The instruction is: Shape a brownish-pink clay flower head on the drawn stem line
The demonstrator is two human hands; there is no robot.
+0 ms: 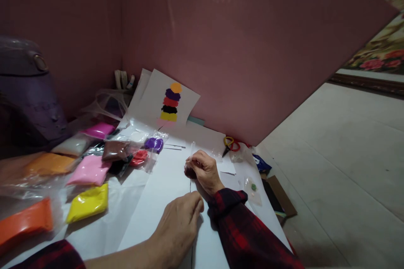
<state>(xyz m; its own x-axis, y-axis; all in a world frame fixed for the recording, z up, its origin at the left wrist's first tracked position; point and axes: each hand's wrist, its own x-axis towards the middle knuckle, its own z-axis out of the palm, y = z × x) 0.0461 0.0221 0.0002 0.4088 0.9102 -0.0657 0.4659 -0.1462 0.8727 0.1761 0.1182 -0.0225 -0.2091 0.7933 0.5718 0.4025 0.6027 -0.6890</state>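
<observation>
My right hand is closed in a pinch around a thin clear stick, over a small dark brown clay piece. The brown piece lies on the white paper, at the top of a thin dark line. Whether the stick's lower end touches the clay is hidden by my fingers. Just below and to the left, my left hand rests on the paper with its fingers curled under. Anything inside those fingers is hidden.
On the left lie several clay packets, among them a yellow packet, a pink packet and an orange packet. A sheet with stacked coloured shapes leans on the wall. Scissors lie at the back right. A purple bottle stands far left.
</observation>
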